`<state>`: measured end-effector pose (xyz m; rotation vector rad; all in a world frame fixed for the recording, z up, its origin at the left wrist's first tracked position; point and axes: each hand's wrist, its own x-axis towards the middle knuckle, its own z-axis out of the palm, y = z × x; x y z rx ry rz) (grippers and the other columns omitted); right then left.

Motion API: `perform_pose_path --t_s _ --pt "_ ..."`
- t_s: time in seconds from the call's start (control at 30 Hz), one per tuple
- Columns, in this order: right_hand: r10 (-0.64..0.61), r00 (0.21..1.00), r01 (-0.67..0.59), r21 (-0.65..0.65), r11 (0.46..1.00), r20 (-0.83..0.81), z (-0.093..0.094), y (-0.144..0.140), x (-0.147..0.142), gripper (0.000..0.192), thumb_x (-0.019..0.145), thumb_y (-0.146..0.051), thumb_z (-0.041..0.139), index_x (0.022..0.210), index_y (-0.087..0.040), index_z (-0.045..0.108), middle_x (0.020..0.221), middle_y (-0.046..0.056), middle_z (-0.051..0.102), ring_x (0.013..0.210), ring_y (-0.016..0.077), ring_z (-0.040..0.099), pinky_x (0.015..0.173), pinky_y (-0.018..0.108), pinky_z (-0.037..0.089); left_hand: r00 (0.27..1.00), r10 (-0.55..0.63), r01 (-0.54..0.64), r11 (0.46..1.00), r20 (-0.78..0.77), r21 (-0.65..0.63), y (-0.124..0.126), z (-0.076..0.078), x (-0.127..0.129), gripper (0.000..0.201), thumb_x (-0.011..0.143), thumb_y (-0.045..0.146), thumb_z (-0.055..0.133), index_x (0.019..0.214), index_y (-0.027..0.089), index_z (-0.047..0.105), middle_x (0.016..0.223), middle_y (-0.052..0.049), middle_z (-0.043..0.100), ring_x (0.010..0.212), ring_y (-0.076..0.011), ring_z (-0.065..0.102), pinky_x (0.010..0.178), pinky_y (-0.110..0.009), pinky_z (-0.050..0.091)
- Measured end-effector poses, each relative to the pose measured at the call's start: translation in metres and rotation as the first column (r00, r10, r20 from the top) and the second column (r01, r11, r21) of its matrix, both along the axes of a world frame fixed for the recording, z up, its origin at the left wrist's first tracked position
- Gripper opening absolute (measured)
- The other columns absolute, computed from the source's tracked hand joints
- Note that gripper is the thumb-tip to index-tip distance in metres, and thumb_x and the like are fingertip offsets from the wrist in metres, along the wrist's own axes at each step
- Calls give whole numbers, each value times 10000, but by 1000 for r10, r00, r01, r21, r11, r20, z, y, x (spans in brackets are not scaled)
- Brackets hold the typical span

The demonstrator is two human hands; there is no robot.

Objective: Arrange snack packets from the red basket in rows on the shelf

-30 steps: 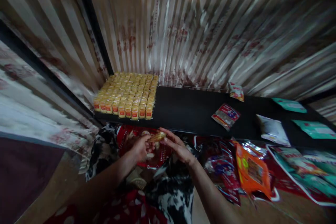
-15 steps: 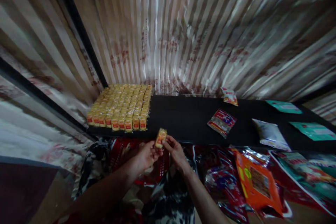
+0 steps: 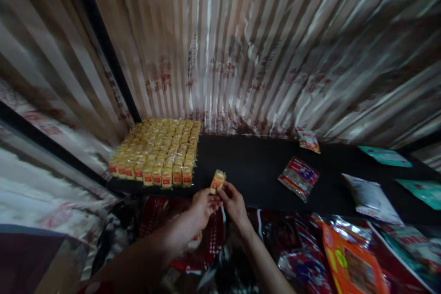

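Note:
Both hands pinch one small yellow packet with a red label (image 3: 217,181), held upright just above the front edge of a black shelf (image 3: 251,170). My left hand (image 3: 202,207) grips its lower left side and my right hand (image 3: 233,201) its lower right side. To the left on the shelf stands a block of many identical yellow packets (image 3: 156,154) in tight rows, its nearest corner a short way left of the held packet.
Corrugated metal sheets wall the back and left. On the shelf to the right lie a red sachet (image 3: 299,177), a small orange sachet (image 3: 308,140), a white pouch (image 3: 370,197) and teal packets (image 3: 385,156). Red and orange bags (image 3: 354,264) are piled below.
Both hands have lifted the yellow packet from my lap, turned it upright and carried it forward to the shelf's front edge. The camera view tilted slightly.

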<state>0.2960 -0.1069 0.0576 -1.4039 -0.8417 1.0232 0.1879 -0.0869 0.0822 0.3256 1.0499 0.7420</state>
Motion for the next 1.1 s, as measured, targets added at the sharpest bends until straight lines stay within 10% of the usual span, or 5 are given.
perform_pose_path --t_s 0.17,0.5,1.1 --pt "46 998 -47 11 999 49 -7 12 -17 359 669 -439 673 926 -189 651 852 48 690 785 206 629 736 316 488 988 145 -145 989 -56 6 -3 -4 -12 88 761 224 596 763 148 552 582 2 588 491 -97 557 535 -216 423" --pt "67 965 -88 71 994 253 -23 21 -75 250 723 -337 619 919 -195 683 902 51 657 821 182 608 761 298 488 943 293 -248 935 -159 254 -17 -34 -66 586 519 488 777 950 157 559 625 13 606 528 -97 541 518 -208 399" --pt "-23 822 -60 126 990 569 -31 31 -124 163 813 -333 507 904 -199 533 880 66 614 826 206 583 777 343 462 823 402 -169 848 -401 503 -2 -36 -100 179 753 150 558 930 174 548 937 -70 618 863 -156 596 797 -284 468"
